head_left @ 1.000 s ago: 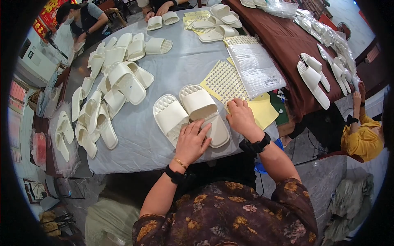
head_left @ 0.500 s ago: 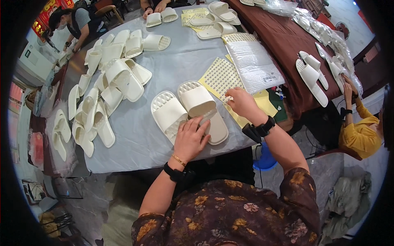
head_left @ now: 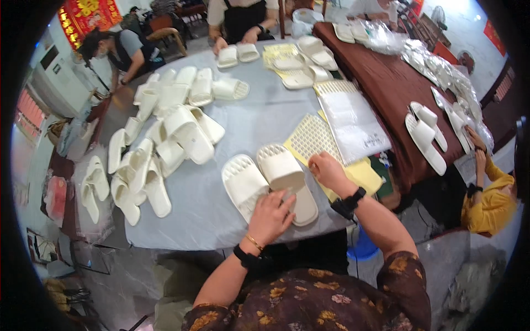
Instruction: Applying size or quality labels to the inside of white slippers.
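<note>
A pair of cream slide slippers lies side by side at the near edge of the table, the left slipper (head_left: 243, 185) close against the right slipper (head_left: 280, 165). My left hand (head_left: 270, 215) rests across their near ends, fingers stretched out and a little apart. Over the edge of a yellow sheet of small stickers (head_left: 310, 135), just right of the pair, hovers my right hand (head_left: 331, 174). Its thumb and fingertips are drawn together; whatever is between them is too small to make out.
Many cream slippers (head_left: 185, 129) are heaped on the left of the grey-covered table (head_left: 259, 116). A clear plastic packet (head_left: 353, 124) lies beyond the stickers. On the right, a brown-covered table (head_left: 381, 83) holds more slippers. Other people work at the far side and right.
My view has tilted up, so everything sits lower in it. My right hand's fingers have drawn together over the sticker sheet. My left hand stays on the slippers.
</note>
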`<state>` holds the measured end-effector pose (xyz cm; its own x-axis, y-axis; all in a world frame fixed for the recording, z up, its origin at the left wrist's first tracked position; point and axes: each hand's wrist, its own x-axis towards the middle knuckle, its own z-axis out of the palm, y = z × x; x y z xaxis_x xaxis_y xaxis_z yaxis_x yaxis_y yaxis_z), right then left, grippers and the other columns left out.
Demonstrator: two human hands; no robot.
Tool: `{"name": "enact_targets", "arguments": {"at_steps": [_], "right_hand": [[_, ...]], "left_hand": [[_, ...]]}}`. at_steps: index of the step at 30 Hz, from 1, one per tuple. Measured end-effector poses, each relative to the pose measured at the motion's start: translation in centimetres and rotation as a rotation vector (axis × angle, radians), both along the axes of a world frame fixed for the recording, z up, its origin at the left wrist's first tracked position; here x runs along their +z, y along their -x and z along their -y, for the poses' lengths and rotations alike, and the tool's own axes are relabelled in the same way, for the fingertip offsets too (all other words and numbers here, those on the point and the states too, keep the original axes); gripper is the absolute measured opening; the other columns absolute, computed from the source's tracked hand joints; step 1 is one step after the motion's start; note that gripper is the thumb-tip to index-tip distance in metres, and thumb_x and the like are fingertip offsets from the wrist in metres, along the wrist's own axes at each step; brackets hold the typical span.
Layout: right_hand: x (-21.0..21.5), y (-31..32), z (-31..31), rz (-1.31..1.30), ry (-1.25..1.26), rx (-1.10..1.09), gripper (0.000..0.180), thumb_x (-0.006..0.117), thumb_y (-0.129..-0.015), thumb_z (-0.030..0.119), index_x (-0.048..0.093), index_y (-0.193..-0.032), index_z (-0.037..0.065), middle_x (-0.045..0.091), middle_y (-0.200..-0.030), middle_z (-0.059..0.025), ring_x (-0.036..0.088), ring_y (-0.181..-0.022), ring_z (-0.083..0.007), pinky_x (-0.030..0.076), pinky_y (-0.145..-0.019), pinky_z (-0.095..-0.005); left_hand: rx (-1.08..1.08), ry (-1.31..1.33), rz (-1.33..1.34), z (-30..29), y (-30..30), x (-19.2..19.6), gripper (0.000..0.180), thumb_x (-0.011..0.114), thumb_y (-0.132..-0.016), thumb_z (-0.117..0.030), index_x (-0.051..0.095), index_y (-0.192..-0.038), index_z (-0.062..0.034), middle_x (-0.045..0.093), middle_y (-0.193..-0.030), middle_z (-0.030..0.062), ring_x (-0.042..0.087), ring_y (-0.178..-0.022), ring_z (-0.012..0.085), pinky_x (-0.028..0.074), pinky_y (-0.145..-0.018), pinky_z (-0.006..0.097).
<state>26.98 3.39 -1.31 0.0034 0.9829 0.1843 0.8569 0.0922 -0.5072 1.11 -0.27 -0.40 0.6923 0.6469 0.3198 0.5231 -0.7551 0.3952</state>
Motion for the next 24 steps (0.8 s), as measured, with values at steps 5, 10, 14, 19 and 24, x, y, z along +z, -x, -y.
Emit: {"name": "enact_targets", "arguments": {"at_steps": [5,10,14,19,24], "right_hand": [[0.0,-0.2,0.3,0.018,0.049,-0.034,0.009,0.062,-0.083,0.01,0.062,-0.092,0.01,0.059,-0.093,-0.016,0.059,-0.088,-0.0381,0.049,-0.076,-0.0473],[-0.7,-0.7,-0.2,0.036,0.055,-0.031,0.008,0.062,-0.084,0.01,0.061,-0.091,0.009,0.059,-0.093,-0.0163,0.059,-0.089,-0.0384,0.049,-0.076,-0.047],[-0.8,-0.9,0.1,0.061,0.049,0.002,0.008,0.061,-0.084,0.01,0.061,-0.092,0.009,0.059,-0.094,-0.0164,0.059,-0.09,-0.0382,0.049,-0.076,-0.0466],[0.0,-0.2,0.2,0.036,0.063,-0.021,0.009,0.061,-0.085,0.01,0.062,-0.094,0.009,0.059,-0.095,-0.0154,0.058,-0.092,-0.0371,0.049,-0.078,-0.0457],[-0.2,-0.5,0.0,0.056,0.074,-0.007,0.009,0.061,-0.084,0.009,0.062,-0.093,0.009,0.059,-0.097,-0.0151,0.058,-0.093,-0.0368,0.049,-0.079,-0.0451]], "left_hand": [[-0.006,-0.011,0.009,0.1,-0.1,0.1,0.045,0.065,-0.087,-0.03,0.057,-0.128,-0.0121,0.052,-0.131,0.0116,0.049,-0.12,0.0308,0.036,-0.105,0.045],[-0.021,-0.049,-0.009,0.1,-0.1,-0.2,0.044,0.062,-0.09,-0.032,0.056,-0.129,-0.012,0.052,-0.132,0.012,0.05,-0.122,0.0294,0.038,-0.103,0.045],[-0.019,-0.051,-0.016,0.4,-0.2,-0.4,0.044,0.059,-0.091,-0.033,0.055,-0.13,-0.0124,0.051,-0.134,0.012,0.05,-0.122,0.029,0.037,-0.104,0.044],[0.002,-0.039,-0.028,0.5,0.0,-0.6,0.046,0.057,-0.093,-0.034,0.052,-0.134,-0.0139,0.05,-0.134,0.0108,0.049,-0.124,0.0275,0.036,-0.106,0.044],[0.011,-0.037,-0.022,0.5,0.0,-0.9,0.045,0.057,-0.093,-0.034,0.052,-0.134,-0.0144,0.049,-0.136,0.0096,0.047,-0.126,0.0262,0.035,-0.107,0.043]]}}
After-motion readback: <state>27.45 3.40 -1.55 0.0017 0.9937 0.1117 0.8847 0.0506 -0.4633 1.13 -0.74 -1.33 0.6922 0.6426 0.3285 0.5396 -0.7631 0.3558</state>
